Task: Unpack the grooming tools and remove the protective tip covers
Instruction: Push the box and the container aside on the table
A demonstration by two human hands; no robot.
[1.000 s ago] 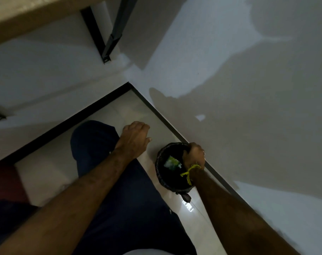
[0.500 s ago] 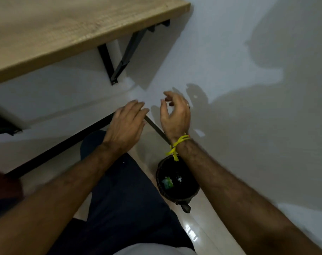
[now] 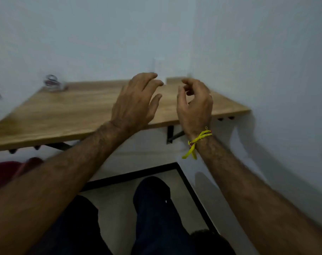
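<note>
White-walled corner, wooden shelf (image 3: 64, 115), left hand (image 3: 133, 105) and right hand (image 3: 195, 105) empty, fingers apart.

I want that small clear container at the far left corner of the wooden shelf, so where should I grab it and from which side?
It is blurred, so this is a guess. The clear container looks short and round, standing near the left back corner of the shelf. Take it around its sides, from the front, probably with the empty left hand, since the wall blocks the back. The right hand is empty too, but farther.
</note>
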